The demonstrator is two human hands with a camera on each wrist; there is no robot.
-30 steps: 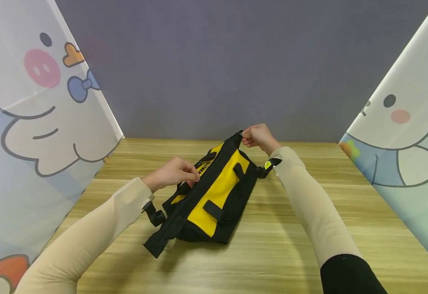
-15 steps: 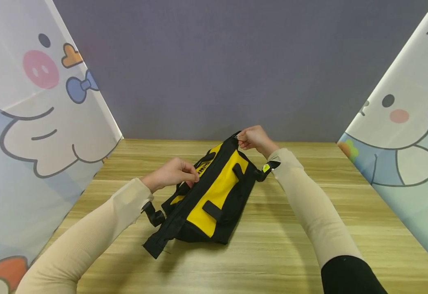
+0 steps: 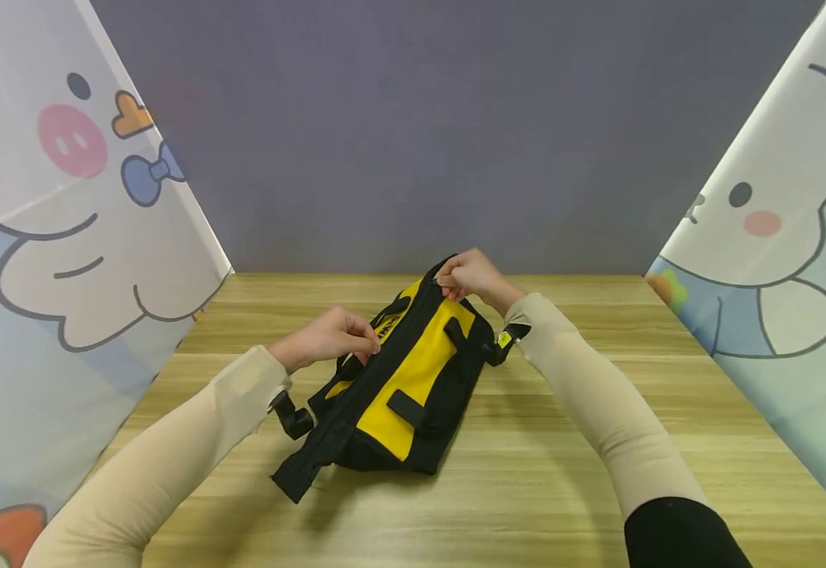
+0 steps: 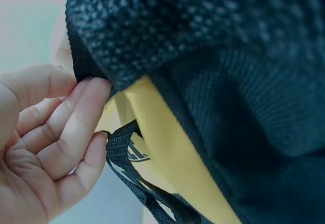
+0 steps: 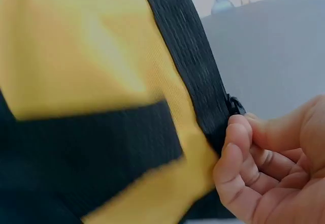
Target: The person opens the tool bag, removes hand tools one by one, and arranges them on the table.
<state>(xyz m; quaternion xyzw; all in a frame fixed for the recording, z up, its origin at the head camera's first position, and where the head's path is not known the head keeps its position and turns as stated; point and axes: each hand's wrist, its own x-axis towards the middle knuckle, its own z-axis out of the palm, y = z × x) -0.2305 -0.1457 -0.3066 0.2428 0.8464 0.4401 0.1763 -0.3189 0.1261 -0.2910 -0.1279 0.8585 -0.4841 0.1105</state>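
A black and yellow tool bag stands at an angle on the table, its black zipper band running along the top. My left hand pinches the edge of that band near its middle; in the left wrist view the thumb and fingers of the left hand grip the black fabric. Toward the far end, my right hand pinches the zipper pull. The right wrist view shows the dark zipper slider at the fingertips of the right hand. Inside the bag cannot be seen.
The wood-grain table carries the bag. A grey panel stands behind it. Cartoon-printed sheets rise at the left and right. The band's loose black end tab sticks out past the bag's near end.
My right hand has moved along the zipper band from the far end toward me and slightly left, with the zipper pull. The left hand keeps its hold on the band.
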